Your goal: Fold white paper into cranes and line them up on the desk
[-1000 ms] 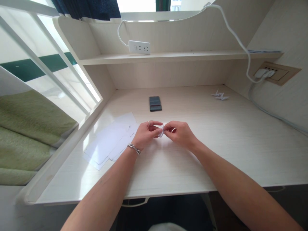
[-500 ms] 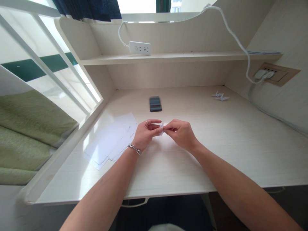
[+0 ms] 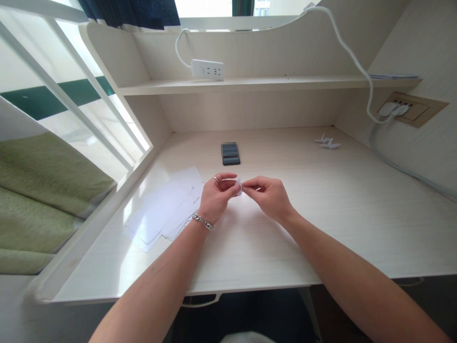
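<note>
A small piece of folded white paper (image 3: 239, 187) is held up over the middle of the desk, between my two hands. My left hand (image 3: 217, 194) pinches it between thumb and fingers, and a ring and a chain bracelet show on that hand and wrist. From the other side my right hand (image 3: 269, 194) grips the paper's right edge with thumb and forefinger. The fingers cover much of the paper, so its exact shape cannot be made out. White paper sheets (image 3: 164, 205) lie on the desk beside my left hand.
Two folded paper cranes (image 3: 329, 143) sit at the back right of the desk (image 3: 321, 190). A dark phone (image 3: 231, 155), partly blurred, lies beyond my hands. On the shelf (image 3: 267, 85) rests a white power strip (image 3: 207, 70). A white cable (image 3: 352, 55) hangs down to the wall socket (image 3: 412, 109).
Both hands stay on the folded paper. The left hand and the paper have shifted slightly, and the paper looks a little turned between the fingers.
</note>
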`<action>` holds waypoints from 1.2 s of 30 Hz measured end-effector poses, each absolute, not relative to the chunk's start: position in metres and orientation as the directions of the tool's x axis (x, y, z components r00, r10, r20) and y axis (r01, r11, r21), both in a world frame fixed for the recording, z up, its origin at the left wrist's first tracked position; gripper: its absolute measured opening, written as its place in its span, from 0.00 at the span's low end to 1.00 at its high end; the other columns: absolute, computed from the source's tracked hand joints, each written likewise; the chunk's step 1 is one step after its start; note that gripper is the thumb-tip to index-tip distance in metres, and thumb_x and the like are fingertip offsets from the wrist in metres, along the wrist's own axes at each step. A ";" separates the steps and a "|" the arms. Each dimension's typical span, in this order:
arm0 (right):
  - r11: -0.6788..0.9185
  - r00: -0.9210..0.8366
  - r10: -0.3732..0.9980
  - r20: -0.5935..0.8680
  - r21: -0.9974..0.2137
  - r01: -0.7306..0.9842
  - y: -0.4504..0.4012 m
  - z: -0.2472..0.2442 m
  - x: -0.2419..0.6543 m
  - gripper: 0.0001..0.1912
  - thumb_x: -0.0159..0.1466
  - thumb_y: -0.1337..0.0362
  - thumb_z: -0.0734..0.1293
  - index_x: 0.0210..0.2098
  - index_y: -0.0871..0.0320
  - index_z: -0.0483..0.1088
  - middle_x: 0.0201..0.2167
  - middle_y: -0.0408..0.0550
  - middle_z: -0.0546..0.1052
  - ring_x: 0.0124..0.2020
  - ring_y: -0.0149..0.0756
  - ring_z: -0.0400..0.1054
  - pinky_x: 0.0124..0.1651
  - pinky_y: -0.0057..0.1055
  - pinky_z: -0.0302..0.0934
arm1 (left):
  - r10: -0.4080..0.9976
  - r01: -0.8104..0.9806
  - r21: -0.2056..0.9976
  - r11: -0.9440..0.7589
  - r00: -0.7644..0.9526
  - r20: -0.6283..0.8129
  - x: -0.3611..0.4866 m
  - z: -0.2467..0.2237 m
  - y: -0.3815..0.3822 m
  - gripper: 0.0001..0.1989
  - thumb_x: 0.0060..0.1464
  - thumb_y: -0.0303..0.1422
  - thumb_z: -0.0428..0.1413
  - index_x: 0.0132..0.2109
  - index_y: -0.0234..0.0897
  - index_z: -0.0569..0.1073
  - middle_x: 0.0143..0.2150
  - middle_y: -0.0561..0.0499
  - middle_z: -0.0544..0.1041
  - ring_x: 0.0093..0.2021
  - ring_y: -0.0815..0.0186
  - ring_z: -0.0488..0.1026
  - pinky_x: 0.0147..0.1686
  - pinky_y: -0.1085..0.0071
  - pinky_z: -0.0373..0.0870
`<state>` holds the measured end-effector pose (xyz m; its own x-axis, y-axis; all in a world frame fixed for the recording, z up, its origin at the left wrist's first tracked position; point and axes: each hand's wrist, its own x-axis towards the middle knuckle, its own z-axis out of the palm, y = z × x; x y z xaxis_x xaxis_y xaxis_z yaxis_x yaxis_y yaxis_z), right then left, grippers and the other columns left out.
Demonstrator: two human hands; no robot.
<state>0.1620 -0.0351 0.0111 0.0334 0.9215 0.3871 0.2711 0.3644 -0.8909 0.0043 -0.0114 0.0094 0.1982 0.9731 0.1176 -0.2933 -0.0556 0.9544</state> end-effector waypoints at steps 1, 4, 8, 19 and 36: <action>0.350 0.043 0.928 0.370 -0.904 0.245 -0.034 0.011 0.162 0.05 0.56 0.63 0.71 0.31 0.56 0.79 0.30 0.47 0.81 0.31 0.36 0.73 0.34 0.32 0.68 | 0.973 -0.297 0.953 -0.067 0.193 0.128 0.005 0.010 -0.012 0.22 0.40 0.32 0.70 0.42 0.33 0.73 0.30 0.51 0.79 0.29 0.69 0.75 0.35 0.68 0.72; 0.347 0.063 0.929 0.364 -0.917 0.196 -0.033 0.010 0.161 0.05 0.55 0.63 0.72 0.30 0.57 0.78 0.30 0.47 0.80 0.31 0.36 0.73 0.34 0.32 0.67 | 0.972 -0.301 0.949 -0.096 0.177 0.154 0.007 0.011 -0.013 0.21 0.41 0.31 0.69 0.42 0.33 0.72 0.29 0.52 0.78 0.28 0.70 0.74 0.34 0.69 0.71; 0.375 0.059 0.918 0.393 -0.906 0.193 -0.034 0.010 0.161 0.05 0.55 0.64 0.72 0.31 0.58 0.77 0.30 0.47 0.80 0.32 0.36 0.73 0.34 0.32 0.68 | 0.965 -0.291 0.948 -0.129 0.184 0.187 0.008 0.010 -0.013 0.20 0.42 0.30 0.68 0.42 0.34 0.71 0.30 0.52 0.77 0.29 0.69 0.74 0.33 0.70 0.70; 0.340 0.039 0.936 0.351 -0.926 0.166 -0.035 0.013 0.160 0.07 0.56 0.66 0.70 0.35 0.58 0.72 0.27 0.44 0.76 0.29 0.33 0.70 0.34 0.31 0.64 | 0.958 -0.237 0.954 -0.185 0.174 0.229 0.013 0.010 -0.015 0.16 0.45 0.29 0.64 0.39 0.35 0.66 0.30 0.55 0.73 0.30 0.71 0.72 0.33 0.72 0.68; 0.213 -0.082 0.977 0.199 -0.945 0.246 -0.026 0.005 0.169 0.11 0.60 0.56 0.68 0.30 0.58 0.73 0.27 0.46 0.76 0.28 0.34 0.69 0.33 0.32 0.65 | 0.978 -0.174 0.971 -0.166 0.094 0.184 0.007 0.007 -0.011 0.25 0.39 0.30 0.69 0.45 0.34 0.71 0.33 0.49 0.78 0.32 0.66 0.77 0.35 0.68 0.74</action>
<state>0.1687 -0.0261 0.0053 -0.0817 0.9765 0.1992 0.2459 0.2134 -0.9455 0.0066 -0.0107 0.0065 0.0943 0.9783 0.1843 -0.1742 -0.1661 0.9706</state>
